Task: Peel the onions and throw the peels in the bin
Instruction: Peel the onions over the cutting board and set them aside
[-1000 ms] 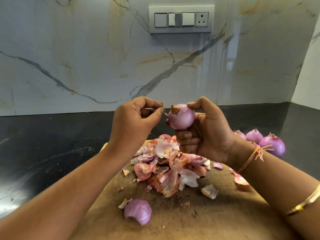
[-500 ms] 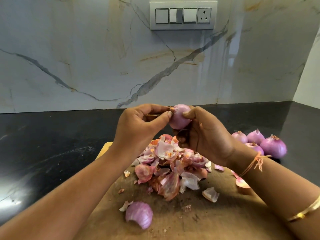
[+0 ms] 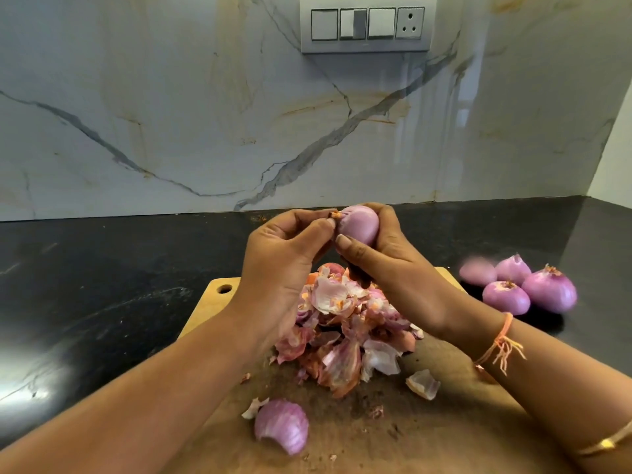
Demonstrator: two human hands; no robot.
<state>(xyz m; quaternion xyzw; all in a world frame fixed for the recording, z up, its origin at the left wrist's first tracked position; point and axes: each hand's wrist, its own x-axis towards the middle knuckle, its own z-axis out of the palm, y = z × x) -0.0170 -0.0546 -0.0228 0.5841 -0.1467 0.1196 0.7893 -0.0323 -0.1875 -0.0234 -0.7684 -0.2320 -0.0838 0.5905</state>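
Right of your left hand (image 3: 287,265), the onion (image 3: 359,225) sits wrapped in your right hand (image 3: 393,265); the left pinches its dry tip. Tug sharply and skin may tear short, or the slick bulb drops into the peels (image 3: 342,323) below.

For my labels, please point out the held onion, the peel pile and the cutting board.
onion (image 3: 359,225): head view, smooth purple side.
peel pile (image 3: 345,323): head view, its middle.
cutting board (image 3: 212,309): head view, bare far left corner.

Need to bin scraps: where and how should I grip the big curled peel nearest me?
Probably pinch the peel at its notched near rim, coming from your side: it lies dome-up on the board, so that raised edge lets a finger slip under.
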